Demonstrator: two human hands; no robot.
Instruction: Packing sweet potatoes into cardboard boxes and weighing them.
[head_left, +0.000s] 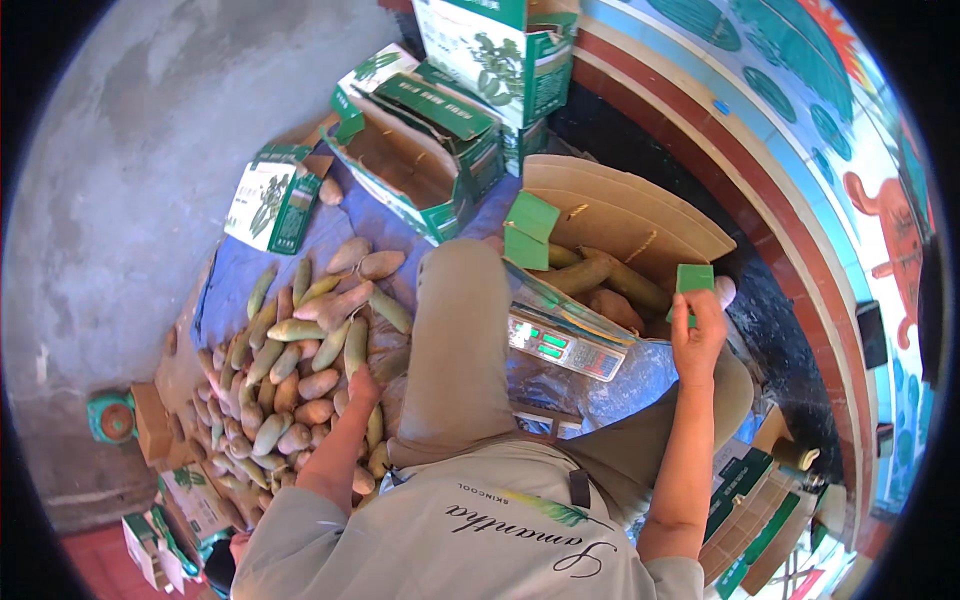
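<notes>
My right hand [699,318] pinches the green flap [694,279] of an open carton [628,205] on the right. Inside the carton lie long green gourds [632,280] and a reddish-brown tuber [614,309]. A digital scale panel with a lit display [565,347] sits just in front of it. My left hand [366,388] is down at the right side of a large pile, against a long green gourd [356,346]. Its fingers are mostly hidden, so its grip is unclear. Brownish-pink tubers [317,384] and green gourds are mixed in this pile.
My raised knee [463,300] stands between pile and carton. Beyond it on a blue sheet [235,283] are an open green-and-white box [420,165], a smaller box [270,200] and stacked boxes [490,60]. A painted wall [800,90] curves along the right. More cartons [745,510] lie behind me.
</notes>
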